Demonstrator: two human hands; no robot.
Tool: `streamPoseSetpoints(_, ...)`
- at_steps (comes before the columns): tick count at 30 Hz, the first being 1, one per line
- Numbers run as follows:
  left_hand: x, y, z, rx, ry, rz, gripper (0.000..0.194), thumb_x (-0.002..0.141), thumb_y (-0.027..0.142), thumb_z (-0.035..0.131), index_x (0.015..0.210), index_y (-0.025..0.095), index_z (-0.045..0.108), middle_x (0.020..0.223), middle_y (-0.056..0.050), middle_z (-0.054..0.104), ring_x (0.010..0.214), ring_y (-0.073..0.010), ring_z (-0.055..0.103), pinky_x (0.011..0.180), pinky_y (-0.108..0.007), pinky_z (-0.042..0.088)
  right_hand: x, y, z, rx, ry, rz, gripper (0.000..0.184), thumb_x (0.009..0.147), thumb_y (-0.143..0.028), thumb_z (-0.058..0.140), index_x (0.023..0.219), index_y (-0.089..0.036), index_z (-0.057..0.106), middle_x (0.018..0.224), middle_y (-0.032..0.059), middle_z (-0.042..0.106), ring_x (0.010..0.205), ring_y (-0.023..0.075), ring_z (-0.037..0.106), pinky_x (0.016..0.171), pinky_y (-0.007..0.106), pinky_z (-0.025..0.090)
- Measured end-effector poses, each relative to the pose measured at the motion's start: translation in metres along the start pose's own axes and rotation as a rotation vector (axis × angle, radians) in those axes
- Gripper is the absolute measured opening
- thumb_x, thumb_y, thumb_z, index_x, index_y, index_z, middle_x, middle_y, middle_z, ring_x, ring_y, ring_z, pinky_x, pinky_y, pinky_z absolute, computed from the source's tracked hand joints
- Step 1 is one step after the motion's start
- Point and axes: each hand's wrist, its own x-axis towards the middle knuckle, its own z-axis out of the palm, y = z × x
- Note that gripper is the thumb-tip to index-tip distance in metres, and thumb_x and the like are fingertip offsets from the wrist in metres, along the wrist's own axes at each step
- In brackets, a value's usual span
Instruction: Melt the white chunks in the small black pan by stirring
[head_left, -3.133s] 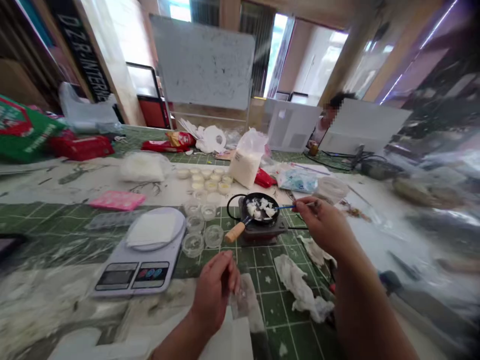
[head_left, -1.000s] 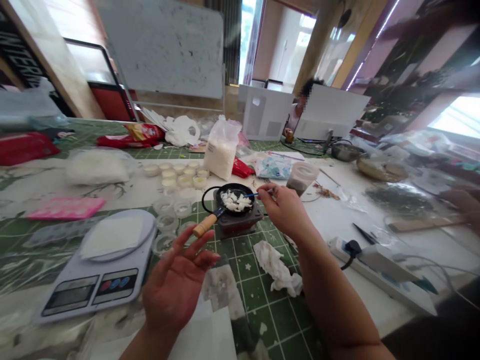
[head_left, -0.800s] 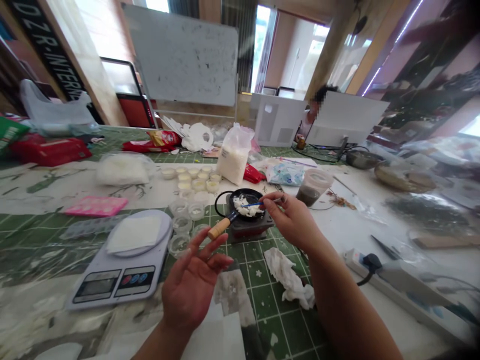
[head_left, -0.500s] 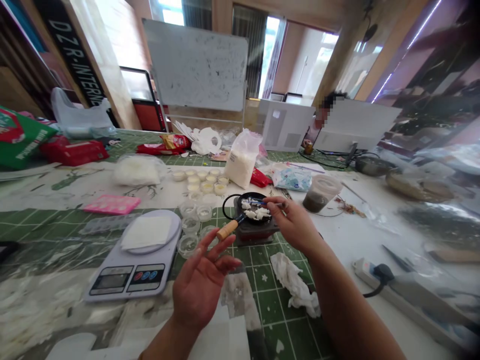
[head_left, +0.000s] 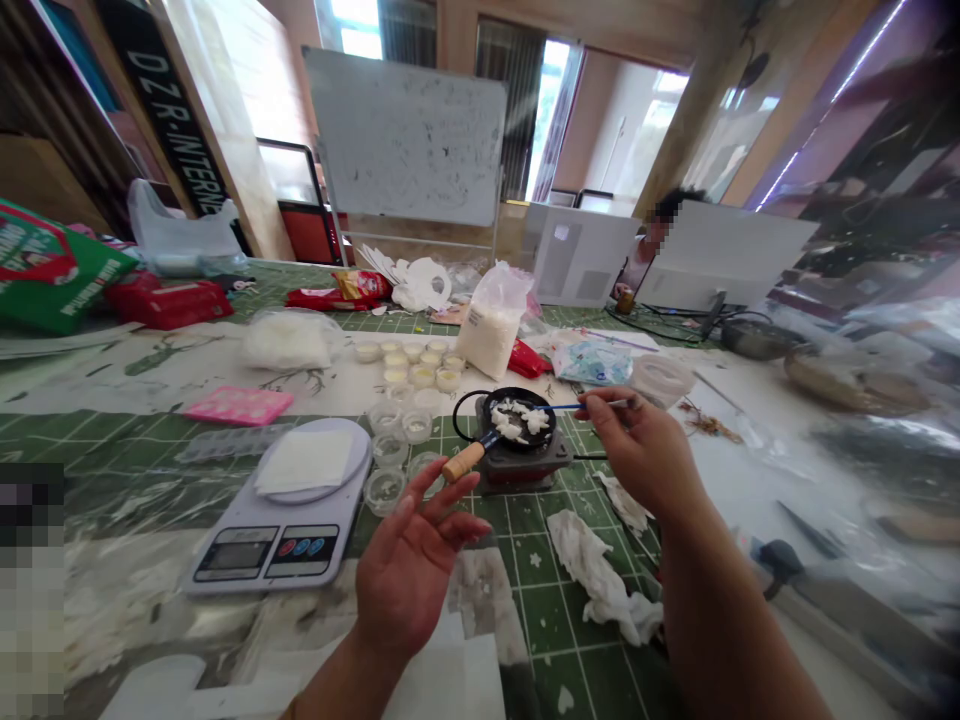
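The right hand [head_left: 622,425] has its grip closed round a stick [head_left: 561,407], tip over white flakes [head_left: 510,422] in the pan [head_left: 541,438] on the stove [head_left: 521,468]. The left hand [head_left: 412,560], grip wide, is at the handle [head_left: 463,461]; contact unclear.

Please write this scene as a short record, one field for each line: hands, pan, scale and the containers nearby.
Right hand: pinches a thin blue tool, its tip over the pan
Left hand: open, close to the wooden handle; contact unclear
Pan: black, on a small stove, white pieces inside
Scale: bears white sheets
Containers: clear cups beside the scale; farther back, cups with pale contents
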Motion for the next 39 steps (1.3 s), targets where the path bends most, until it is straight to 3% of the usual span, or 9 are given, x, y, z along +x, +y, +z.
streamPoseSetpoints(3, 0.001, 0.000, 0.000, -0.012, 0.005, -0.008, 0.040, 0.082, 0.034, 0.039, 0.117, 0.020, 0.052, 0.110, -0.013, 0.062, 0.074, -0.0214, 0.063, 0.075, -0.040, 0.046, 0.001, 0.002, -0.001, -0.074, -0.031, -0.029, 0.028, 0.081, -0.039, 0.043, 0.084, -0.020, 0.063, 0.071, 0.0043, 0.068, 0.065, 0.0183, 0.058, 0.064, 0.031, 0.039)
streamPoseSetpoints(10, 0.000, 0.000, 0.000, -0.034, 0.008, -0.011, 0.040, 0.083, 0.033, 0.038, 0.117, 0.018, 0.051, 0.109, -0.013, 0.063, 0.073, -0.0217, 0.063, 0.076, -0.039, 0.045, -0.001, -0.003, 0.001, -0.018, -0.136, -0.061, 0.027, 0.083, -0.038, 0.042, 0.085, -0.021, 0.062, 0.076, 0.0027, 0.069, 0.074, 0.0190, 0.060, 0.071, 0.032, 0.039)
streamPoseSetpoints(15, -0.001, -0.001, 0.000, -0.045, -0.006, -0.008, 0.040, 0.084, 0.032, 0.036, 0.118, 0.018, 0.050, 0.110, -0.014, 0.062, 0.075, -0.0221, 0.063, 0.076, -0.039, 0.045, -0.004, -0.008, 0.003, 0.045, -0.088, -0.053, 0.026, 0.082, -0.038, 0.043, 0.087, -0.021, 0.062, 0.081, 0.0033, 0.069, 0.077, 0.0190, 0.060, 0.069, 0.030, 0.040)
streamPoseSetpoints(19, -0.001, 0.000, 0.000, -0.044, -0.009, -0.012, 0.040, 0.084, 0.032, 0.036, 0.120, 0.017, 0.048, 0.110, -0.015, 0.062, 0.074, -0.0226, 0.064, 0.076, -0.039, 0.045, -0.005, -0.011, 0.006, 0.113, -0.218, -0.071, 0.027, 0.083, -0.039, 0.043, 0.089, -0.022, 0.063, 0.080, 0.0032, 0.069, 0.073, 0.0177, 0.061, 0.065, 0.028, 0.041)
streamPoseSetpoints(24, -0.002, -0.001, -0.001, -0.047, -0.010, -0.013, 0.041, 0.085, 0.032, 0.035, 0.121, 0.016, 0.046, 0.110, -0.015, 0.062, 0.074, -0.0229, 0.063, 0.075, -0.039, 0.045, -0.003, -0.008, 0.010, 0.167, -0.073, 0.001, 0.028, 0.082, -0.040, 0.044, 0.089, -0.019, 0.061, 0.079, 0.0043, 0.070, 0.073, 0.0180, 0.062, 0.065, 0.028, 0.042)
streamPoseSetpoints(27, -0.002, -0.001, -0.001, -0.049, -0.012, -0.012, 0.041, 0.085, 0.032, 0.034, 0.121, 0.016, 0.046, 0.110, -0.015, 0.062, 0.074, -0.0226, 0.063, 0.075, -0.039, 0.045, -0.003, -0.007, 0.014, 0.196, -0.138, -0.060, 0.028, 0.083, -0.039, 0.043, 0.093, -0.021, 0.062, 0.083, 0.0032, 0.070, 0.077, 0.0176, 0.062, 0.068, 0.028, 0.042)
streamPoseSetpoints(30, -0.001, -0.001, -0.001, -0.052, -0.017, -0.010, 0.042, 0.085, 0.032, 0.033, 0.122, 0.016, 0.046, 0.110, -0.015, 0.062, 0.075, -0.0224, 0.063, 0.076, -0.038, 0.045, -0.001, -0.005, 0.016, 0.116, -0.176, -0.048, 0.030, 0.082, -0.040, 0.043, 0.089, -0.020, 0.064, 0.078, 0.0042, 0.069, 0.070, 0.0182, 0.061, 0.065, 0.029, 0.042)
streamPoseSetpoints(35, 0.000, -0.002, -0.001, -0.057, -0.021, -0.011, 0.041, 0.085, 0.031, 0.035, 0.120, 0.016, 0.047, 0.111, -0.016, 0.061, 0.076, -0.0229, 0.063, 0.074, -0.038, 0.046, 0.003, 0.001, 0.011, 0.117, -0.004, 0.036, 0.032, 0.081, -0.042, 0.043, 0.090, -0.018, 0.063, 0.079, 0.0055, 0.070, 0.071, 0.0189, 0.061, 0.066, 0.029, 0.042)
streamPoseSetpoints(39, 0.000, -0.001, -0.002, -0.058, -0.017, -0.009, 0.040, 0.084, 0.031, 0.035, 0.119, 0.016, 0.050, 0.109, -0.016, 0.062, 0.075, -0.0226, 0.063, 0.075, -0.038, 0.046, 0.005, 0.004, 0.005, 0.069, -0.117, 0.008, 0.028, 0.081, -0.040, 0.045, 0.086, -0.020, 0.064, 0.079, 0.0044, 0.070, 0.074, 0.0192, 0.061, 0.066, 0.030, 0.041)
